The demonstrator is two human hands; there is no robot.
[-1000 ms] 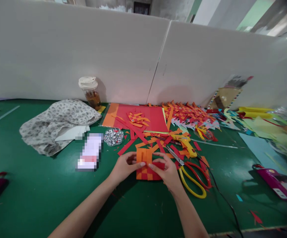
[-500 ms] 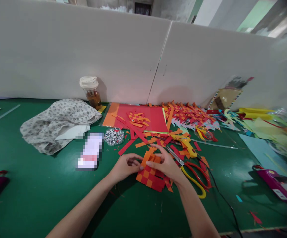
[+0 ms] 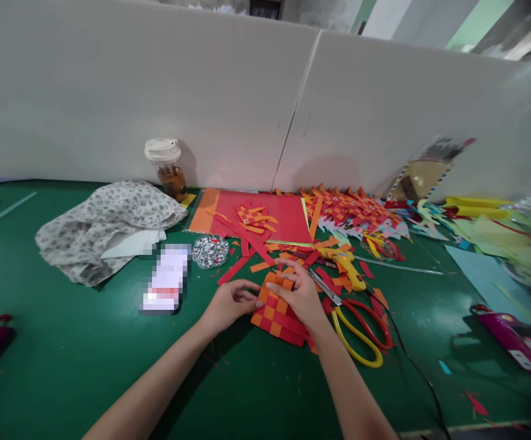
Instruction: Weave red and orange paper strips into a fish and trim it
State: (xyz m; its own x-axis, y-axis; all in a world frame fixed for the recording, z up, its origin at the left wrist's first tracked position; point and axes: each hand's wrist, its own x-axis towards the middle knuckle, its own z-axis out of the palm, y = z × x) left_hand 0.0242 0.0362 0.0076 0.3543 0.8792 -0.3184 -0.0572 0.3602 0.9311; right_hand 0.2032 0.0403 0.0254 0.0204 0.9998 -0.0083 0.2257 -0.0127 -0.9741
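Note:
A woven piece of red and orange paper strips (image 3: 274, 315) is held low over the green table between both hands. My left hand (image 3: 231, 305) pinches its left edge, thumb on top and fingers curled behind. From the right, my right hand (image 3: 299, 296) grips the upper part, its thumb lying across the orange strips and its fingers along the far edge. That hand covers the piece's upper right side. Just right of it lie open scissors (image 3: 357, 324) with one red and one yellow handle loop. Loose red and orange strips (image 3: 256, 263) are scattered beyond the hands.
A yellow glue gun (image 3: 348, 272) trails a black cord. Behind are finished woven paper fish (image 3: 347, 208) and red paper sheets (image 3: 288, 217). To the left sit a phone (image 3: 167, 278), a box of googly eyes (image 3: 210, 251), patterned cloth (image 3: 109, 220) and a lidded cup (image 3: 167, 168).
My right hand has shifted slightly left and up over the woven paper, which now lies flatter with its checks lined up. My left hand keeps its hold on the left edge.

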